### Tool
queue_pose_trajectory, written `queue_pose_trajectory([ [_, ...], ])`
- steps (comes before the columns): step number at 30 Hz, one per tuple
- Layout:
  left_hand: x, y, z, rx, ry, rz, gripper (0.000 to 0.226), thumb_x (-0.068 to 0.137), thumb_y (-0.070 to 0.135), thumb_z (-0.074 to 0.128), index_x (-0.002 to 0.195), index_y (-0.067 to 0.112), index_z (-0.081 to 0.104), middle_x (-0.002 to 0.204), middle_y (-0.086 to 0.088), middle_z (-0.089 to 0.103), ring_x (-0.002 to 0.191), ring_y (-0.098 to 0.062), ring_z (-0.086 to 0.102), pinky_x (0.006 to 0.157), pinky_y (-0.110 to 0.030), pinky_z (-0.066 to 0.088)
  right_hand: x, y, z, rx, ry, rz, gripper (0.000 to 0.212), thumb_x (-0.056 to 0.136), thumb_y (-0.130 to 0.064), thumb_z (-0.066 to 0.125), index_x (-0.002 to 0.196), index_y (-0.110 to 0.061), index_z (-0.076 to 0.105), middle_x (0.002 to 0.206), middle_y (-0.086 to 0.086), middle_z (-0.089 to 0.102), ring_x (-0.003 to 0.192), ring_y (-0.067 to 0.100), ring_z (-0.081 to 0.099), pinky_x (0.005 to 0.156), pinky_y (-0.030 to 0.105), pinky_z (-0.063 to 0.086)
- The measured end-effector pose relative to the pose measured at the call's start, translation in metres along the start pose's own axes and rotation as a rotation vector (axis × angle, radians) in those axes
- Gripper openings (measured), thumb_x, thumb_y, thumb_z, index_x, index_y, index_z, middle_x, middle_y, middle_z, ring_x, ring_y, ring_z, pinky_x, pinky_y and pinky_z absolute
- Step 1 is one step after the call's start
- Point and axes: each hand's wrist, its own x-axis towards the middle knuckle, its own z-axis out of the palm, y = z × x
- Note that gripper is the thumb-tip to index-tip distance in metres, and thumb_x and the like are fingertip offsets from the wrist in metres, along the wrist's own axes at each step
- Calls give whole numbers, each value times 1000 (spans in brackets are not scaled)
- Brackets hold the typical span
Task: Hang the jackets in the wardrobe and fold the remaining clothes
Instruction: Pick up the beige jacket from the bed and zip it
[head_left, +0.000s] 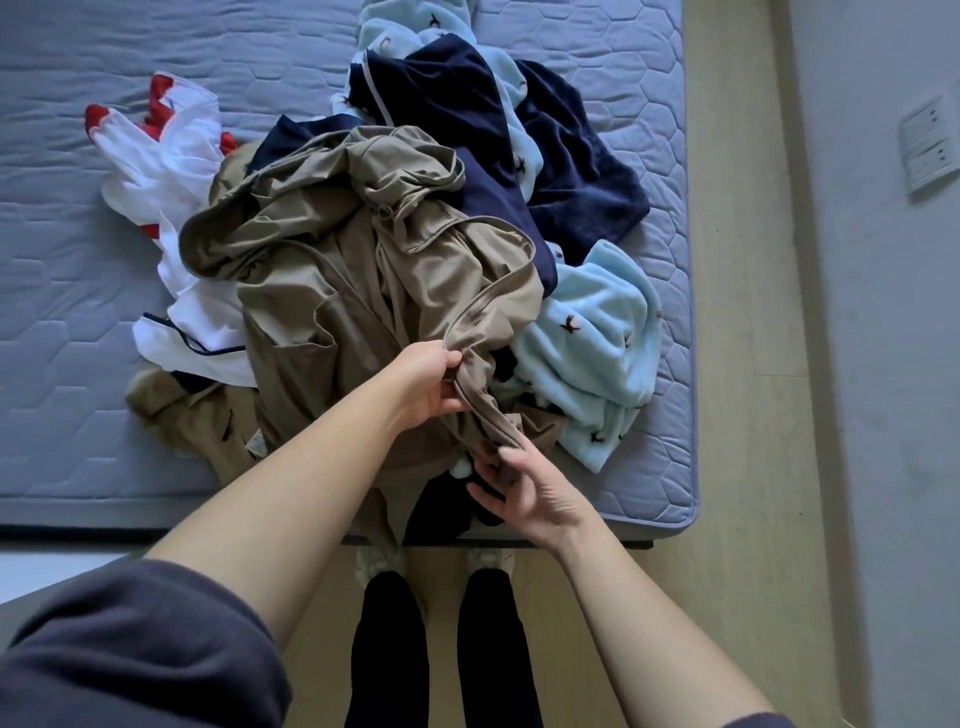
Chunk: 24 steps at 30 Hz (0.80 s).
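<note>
Heap of clothes on a grey-blue quilted mattress (78, 291). On top, a crumpled tan hooded zip jacket (332, 270). Left hand (431, 382) grips its zipper edge; right hand (519, 488) pinches the same edge nearer, just at the mattress's near rim. Left of the jacket, a white garment with red trim (171, 171). Far and right, a dark navy fleece garment (571, 182) tangled with a pale blue fleece with small bird print (592, 332). Pale wood floor (737, 364) to the right.

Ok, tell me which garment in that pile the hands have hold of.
The tan zip-up jacket on top: the left hand and right hand both grip its zipper edge. The white-and-red top, navy fleece and pale blue fleece are not held.
</note>
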Motion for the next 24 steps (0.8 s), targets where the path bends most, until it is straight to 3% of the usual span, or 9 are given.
queue_pose_trajectory([
  [3, 0, 2, -7, 5, -2, 1, 25, 102, 5, 30, 101, 15, 54, 82, -4, 60, 66, -13, 59, 48, -29, 57, -5, -4, -3, 130, -16, 8, 48, 80, -34, 70, 126, -24, 61, 100, -4, 63, 94, 13, 57, 94, 38, 45],
  [5, 2, 3, -12, 19, 14, 17, 24, 102, 6, 31, 99, 15, 53, 81, -3, 58, 67, -13, 58, 54, -32, 57, -2, -5, -5, 123, 125, 14, 23, 94, -23, 56, 114, -18, 67, 98, 1, 65, 88, 14, 59, 87, 37, 50],
  [7, 2, 4, -17, 16, 5, 47, 21, 102, 9, 35, 95, 15, 54, 81, -3, 58, 68, -13, 57, 65, -35, 53, -1, -5, -3, 87, 254, 5, 25, 99, -7, 46, 110, -15, 66, 96, 5, 65, 82, 16, 61, 80, 36, 52],
  [11, 5, -4, -32, -115, 73, 129, 16, 100, 16, 42, 101, 14, 58, 86, -3, 66, 76, -16, 65, 71, -33, 55, 4, -6, 1, 101, 387, -10, 16, 94, 1, 53, 104, -12, 56, 94, 10, 67, 77, 18, 64, 68, 39, 59],
  [13, 7, -27, -42, -100, 197, 55, 15, 98, 18, 43, 95, 15, 58, 86, -3, 65, 77, -16, 64, 67, -30, 53, 8, -7, 2, 188, 442, 18, 13, 94, -1, 55, 106, -4, 53, 93, 15, 64, 77, 21, 63, 59, 34, 60],
  [15, 5, -67, -48, -33, 245, -126, 15, 98, 18, 44, 92, 15, 58, 82, -2, 63, 72, -14, 61, 63, -29, 47, 11, -7, 3, 267, 447, 73, 16, 96, -6, 53, 111, 0, 55, 91, 16, 63, 79, 23, 62, 55, 35, 60],
  [18, 11, -128, -50, -58, 192, -352, 21, 98, 17, 44, 111, 9, 59, 92, -6, 67, 84, -20, 63, 70, -33, 49, 19, -6, -3, 170, 400, 146, 23, 99, -23, 49, 114, -8, 58, 96, 9, 66, 84, 19, 62, 69, 38, 57],
  [21, 41, -165, -44, -320, 181, -368, 29, 98, 21, 48, 123, 8, 51, 116, -12, 62, 110, -27, 58, 85, -40, 47, 37, -5, -14, 69, 354, 108, 32, 102, -34, 40, 123, -18, 57, 106, 3, 66, 86, 14, 60, 71, 29, 42],
  [24, 70, -179, -34, -513, 166, -372, 25, 94, 25, 57, 112, 9, 54, 105, -10, 61, 103, -24, 58, 87, -40, 47, 55, -5, -27, -14, 309, 28, 33, 102, -30, 36, 119, -14, 60, 105, 2, 68, 78, 11, 62, 60, 24, 39],
])
